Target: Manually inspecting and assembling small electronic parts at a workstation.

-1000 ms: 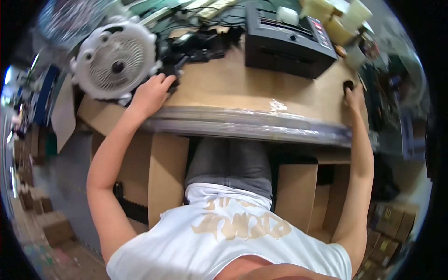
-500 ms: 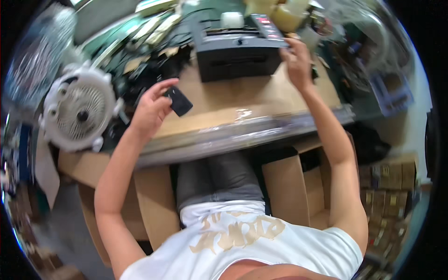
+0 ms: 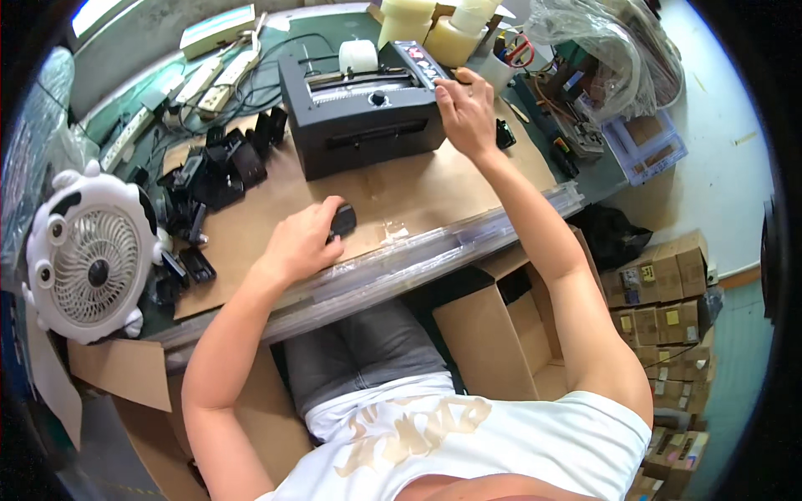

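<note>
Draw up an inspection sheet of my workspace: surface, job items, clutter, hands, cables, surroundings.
Surface: brown cardboard sheet over a green tabletop.
Job's things: black flat piece near the front edge; black machine behind it.
Clutter: jumbled black parts and white fan at left; pale rolls behind the machine.
Left hand: fingers around the flat piece.
Right hand: at the machine's right end; grip unclear.
Cables: dark, tangled, beside white power strips, back left.
Surroundings: open carton below the front edge; stacked cartons at right.
</note>
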Demonstrator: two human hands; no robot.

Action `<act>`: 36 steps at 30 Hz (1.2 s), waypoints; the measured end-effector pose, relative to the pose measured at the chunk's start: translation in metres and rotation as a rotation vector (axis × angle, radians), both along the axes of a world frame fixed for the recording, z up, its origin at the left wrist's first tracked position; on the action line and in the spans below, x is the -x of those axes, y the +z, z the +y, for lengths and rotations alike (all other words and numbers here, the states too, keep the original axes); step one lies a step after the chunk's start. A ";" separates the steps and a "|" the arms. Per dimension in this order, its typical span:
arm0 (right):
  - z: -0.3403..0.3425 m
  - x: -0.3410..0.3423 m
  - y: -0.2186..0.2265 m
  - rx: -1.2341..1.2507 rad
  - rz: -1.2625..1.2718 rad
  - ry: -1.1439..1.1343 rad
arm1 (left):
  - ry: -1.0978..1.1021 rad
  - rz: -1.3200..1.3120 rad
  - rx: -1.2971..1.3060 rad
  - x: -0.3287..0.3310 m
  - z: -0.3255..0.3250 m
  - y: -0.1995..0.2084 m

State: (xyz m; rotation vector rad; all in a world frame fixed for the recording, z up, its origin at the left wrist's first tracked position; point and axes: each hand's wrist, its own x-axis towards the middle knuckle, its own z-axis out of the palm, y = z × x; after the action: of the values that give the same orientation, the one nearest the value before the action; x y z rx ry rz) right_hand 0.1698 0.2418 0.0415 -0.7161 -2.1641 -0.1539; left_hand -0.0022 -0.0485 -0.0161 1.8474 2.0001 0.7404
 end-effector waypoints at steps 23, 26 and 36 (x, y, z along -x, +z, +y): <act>-0.153 0.013 -0.024 1.662 0.485 0.708 | 0.049 -1.648 0.188 0.000 0.005 0.011; -0.168 0.018 -0.031 1.609 0.427 0.675 | -0.045 -1.638 0.176 0.000 0.008 0.012; -0.173 0.016 -0.034 1.255 0.243 0.649 | -0.149 -1.682 0.177 -0.002 0.005 0.014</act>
State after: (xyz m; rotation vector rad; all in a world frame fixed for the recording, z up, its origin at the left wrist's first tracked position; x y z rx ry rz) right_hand 0.1541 0.0687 0.0080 -0.5527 -1.9560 1.6355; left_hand -0.0006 -0.0433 -0.0021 0.5986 0.7181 1.3102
